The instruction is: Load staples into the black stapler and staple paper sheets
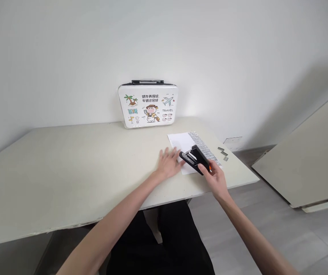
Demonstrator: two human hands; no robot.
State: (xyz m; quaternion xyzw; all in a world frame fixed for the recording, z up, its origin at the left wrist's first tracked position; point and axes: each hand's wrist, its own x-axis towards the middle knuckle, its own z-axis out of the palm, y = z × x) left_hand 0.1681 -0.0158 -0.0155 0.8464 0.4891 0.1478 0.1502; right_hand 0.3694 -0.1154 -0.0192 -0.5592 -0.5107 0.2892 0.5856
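Note:
My right hand (215,178) grips a black stapler (199,157) by its rear end, above the table's right part. The stapler's top is swung up, so its inside with a metal piece shows. Under it lies a white sheet of paper (181,140) with a strip of grey brick-like print along its right side. My left hand (168,163) rests with fingers spread at the paper's left edge, its thumb close to the stapler's front end; whether they touch I cannot tell. To the right of the paper lie several small strips of staples (223,153).
A white case (149,109) with cartoon prints and a black handle stands against the wall at the table's back. The pale table (66,172) ends just right of the staples. A large light panel (304,160) stands beyond, above the grey floor.

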